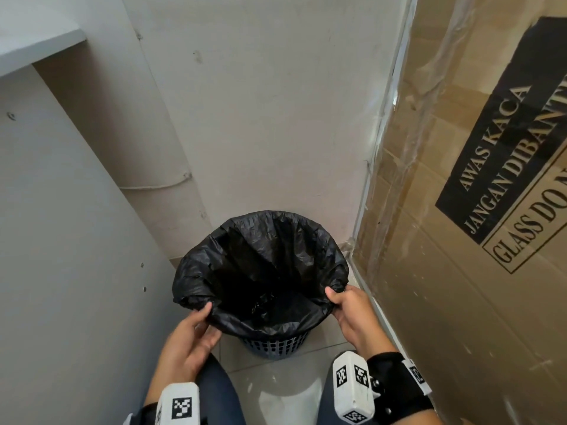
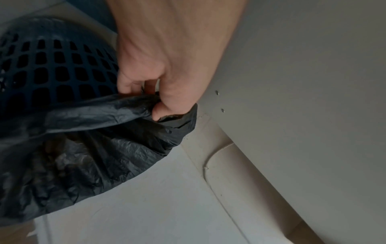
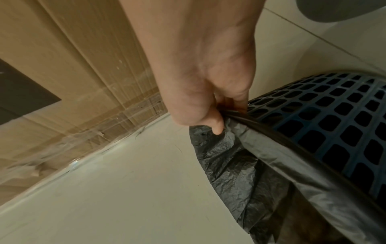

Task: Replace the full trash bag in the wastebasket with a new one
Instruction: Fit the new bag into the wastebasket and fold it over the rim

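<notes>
Our left hand (image 1: 187, 335) and right hand (image 1: 352, 314) each pinch the black trash bag (image 1: 260, 271) edge, folded over the blue lattice wastebasket (image 1: 276, 345) rim, beside a cardboard box (image 1: 460, 210).

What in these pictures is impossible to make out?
- Head view: the bottom of the black trash bag is too dark to show what it holds.
- Head view: the cardboard box label is cut off by the right edge.
- Left wrist view: the left hand hides its own fingertips behind bag folds.
- Right wrist view: the wastebasket rim is covered by the bag.
</notes>
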